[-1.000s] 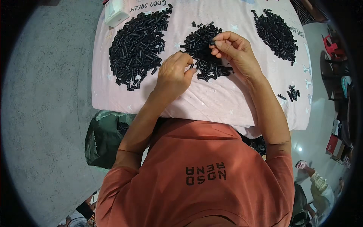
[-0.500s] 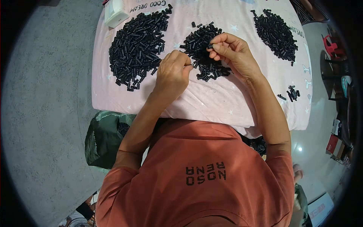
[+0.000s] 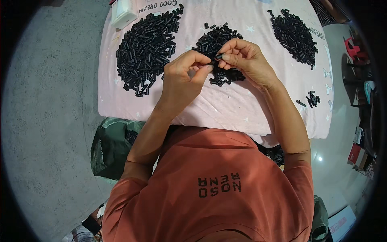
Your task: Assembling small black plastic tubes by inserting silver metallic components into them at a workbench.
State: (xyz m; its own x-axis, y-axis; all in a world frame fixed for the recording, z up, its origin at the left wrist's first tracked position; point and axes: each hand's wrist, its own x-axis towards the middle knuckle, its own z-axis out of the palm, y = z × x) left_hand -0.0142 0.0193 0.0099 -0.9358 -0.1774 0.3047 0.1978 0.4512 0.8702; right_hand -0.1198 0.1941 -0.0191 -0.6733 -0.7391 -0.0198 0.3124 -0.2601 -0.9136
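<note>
Pink patterned cloth covers one counter [image 3: 238,111], on which small black cylindrical pieces lie in four groups: three heaps and one small cluster. The largest heap [image 3: 147,52] is at left, the middle heap [image 3: 213,40] straight ahead of the person, and the third heap [image 3: 294,37] at the far right. Pieces in these heaps overlap too closely to be counted. The small cluster [image 3: 312,99] sits near the right front corner, its exact number unclear, with one loose piece [image 3: 300,103] just beside it.

Two bare hands are present. The right hand [image 3: 252,64] is clamped, thumb against forefinger, on one black piece [image 3: 219,57], held over the middle heap. The left hand [image 3: 183,74] has thumb and forefinger tips drawn close together, just beside that piece; whether anything is pinched between them cannot be told.

Also recorded: one white tissue pack [image 3: 124,16] at the counter's upper left corner; one dark green bag [image 3: 113,149] beside the left forearm, below counter level; one red chair [image 3: 351,47] at far right.
</note>
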